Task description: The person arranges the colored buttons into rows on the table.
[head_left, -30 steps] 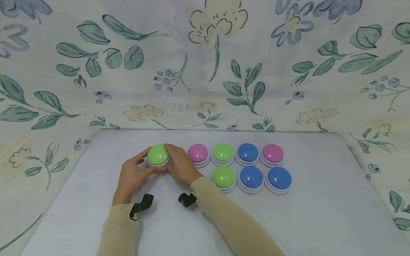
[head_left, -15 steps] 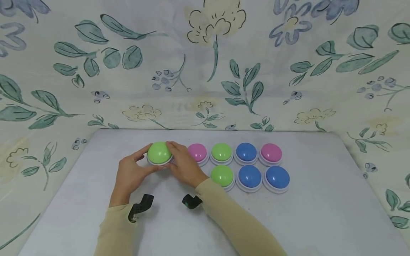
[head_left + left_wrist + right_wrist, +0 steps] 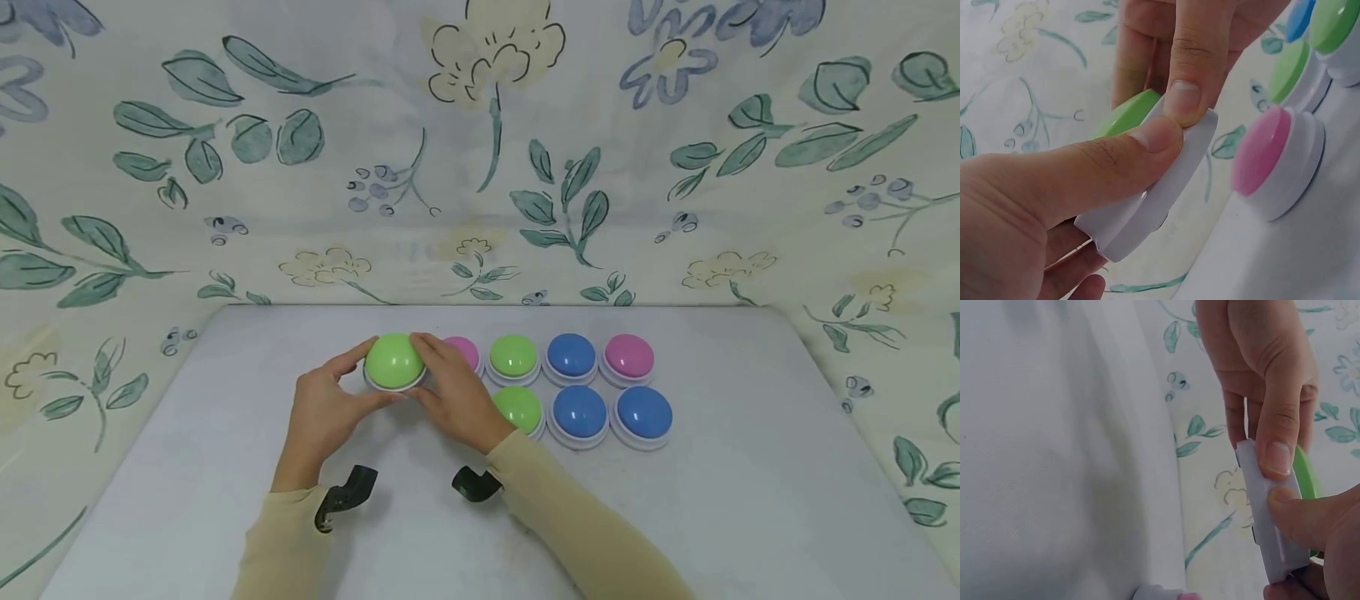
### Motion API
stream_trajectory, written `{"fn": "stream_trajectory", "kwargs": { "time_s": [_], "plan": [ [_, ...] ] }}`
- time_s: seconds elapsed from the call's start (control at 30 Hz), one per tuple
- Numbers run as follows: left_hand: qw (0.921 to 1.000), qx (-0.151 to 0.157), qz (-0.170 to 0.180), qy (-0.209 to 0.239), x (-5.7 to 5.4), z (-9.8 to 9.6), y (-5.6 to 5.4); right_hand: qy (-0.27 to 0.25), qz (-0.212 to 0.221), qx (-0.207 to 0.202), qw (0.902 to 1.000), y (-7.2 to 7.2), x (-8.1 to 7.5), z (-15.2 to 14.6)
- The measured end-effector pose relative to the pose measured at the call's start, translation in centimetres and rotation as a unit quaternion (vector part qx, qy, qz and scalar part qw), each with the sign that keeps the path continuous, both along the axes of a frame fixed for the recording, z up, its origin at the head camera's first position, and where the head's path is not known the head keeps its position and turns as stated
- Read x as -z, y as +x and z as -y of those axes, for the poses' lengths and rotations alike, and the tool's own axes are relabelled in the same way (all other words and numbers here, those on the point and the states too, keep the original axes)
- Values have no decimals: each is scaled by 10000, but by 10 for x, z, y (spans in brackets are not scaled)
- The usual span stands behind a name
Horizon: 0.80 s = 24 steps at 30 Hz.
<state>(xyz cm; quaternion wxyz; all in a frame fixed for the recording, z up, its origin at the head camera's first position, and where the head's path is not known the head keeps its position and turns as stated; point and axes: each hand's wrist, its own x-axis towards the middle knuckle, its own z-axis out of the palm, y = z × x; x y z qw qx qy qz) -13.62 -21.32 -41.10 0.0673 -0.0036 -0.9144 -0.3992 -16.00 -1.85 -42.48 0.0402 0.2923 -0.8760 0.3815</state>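
A push button with a green dome and white round base [image 3: 393,362] is held between both hands. My left hand [image 3: 324,417] grips it from the left, thumb along the near side of the base. From the right, my right hand [image 3: 467,398] grips the same button, its thumb meeting the left thumb. In the left wrist view the white base [image 3: 1175,181] hangs above the table, tilted in that view. A pink button [image 3: 463,350] stands just right of the held one, partly hidden behind my right hand.
To the right, the back row continues with a green [image 3: 513,356], a blue [image 3: 571,355] and a pink button [image 3: 629,356]. In front stand a green button [image 3: 519,408], partly covered by my right hand and sleeve, and two blue buttons [image 3: 580,412]. Flowered cloth [image 3: 405,242] surrounds the white table [image 3: 712,500].
Both hands have lifted the green button slightly and carried it right, closer to the pink one, which is now more covered. The head view has shifted a little.
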Motion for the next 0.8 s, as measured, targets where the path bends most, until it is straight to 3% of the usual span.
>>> {"fn": "stream_trajectory", "kwargs": {
  "time_s": [0.3,0.8],
  "plan": [
    [9998,153,-62,65,-4,-11,5,-67,-22,143,9999,8,1,-12],
    [9997,244,-20,-81,5,-23,14,144,-12,244,9996,21,6,-25]
  ]
}}
